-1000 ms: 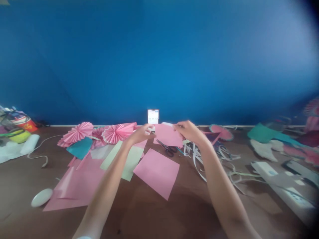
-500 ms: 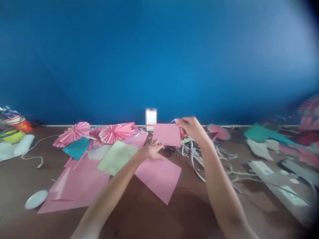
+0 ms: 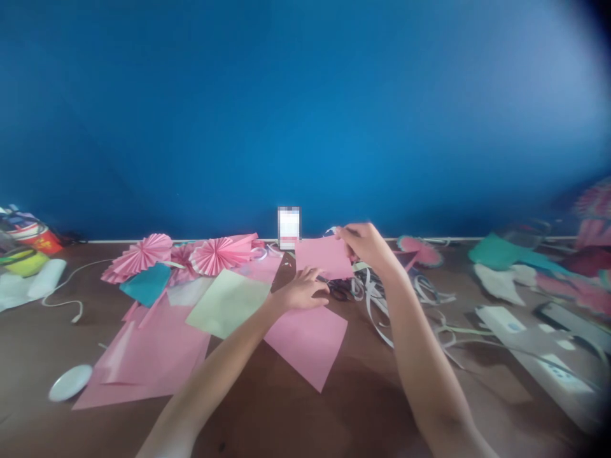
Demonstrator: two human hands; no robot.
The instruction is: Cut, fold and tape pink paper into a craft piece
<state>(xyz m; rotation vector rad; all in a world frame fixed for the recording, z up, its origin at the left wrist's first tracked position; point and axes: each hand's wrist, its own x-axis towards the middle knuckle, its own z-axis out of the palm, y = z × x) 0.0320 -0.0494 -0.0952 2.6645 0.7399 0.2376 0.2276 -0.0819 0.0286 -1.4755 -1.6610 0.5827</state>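
Observation:
My right hand (image 3: pixel 366 245) pinches the upper right corner of a small pink paper sheet (image 3: pixel 322 254), which is held tilted up above the table. A small white bit (image 3: pixel 331 230) shows by those fingertips; its kind is too blurred to tell. My left hand (image 3: pixel 303 291), fingers stretched and apart, is at the sheet's lower edge; whether it touches the sheet I cannot tell. Under and in front of that hand lies a second pink paper sheet (image 3: pixel 312 346), its far part hidden. Dark scissors (image 3: pixel 340 294) lie partly covered just right of my left fingers.
Pale green paper (image 3: pixel 226 302), large pink paper (image 3: pixel 162 356) and pleated pink fans (image 3: pixel 219 256) lie left. White paper strips (image 3: pixel 375 299) tangle on the right, near a power strip (image 3: pixel 534 346). A blurred-out upright screen (image 3: pixel 289 228) stands against the blue wall.
My left hand has moved slightly right and toward the scissors, its fingers more spread. The held pink sheet has shifted a little right; my right hand keeps its pinch.

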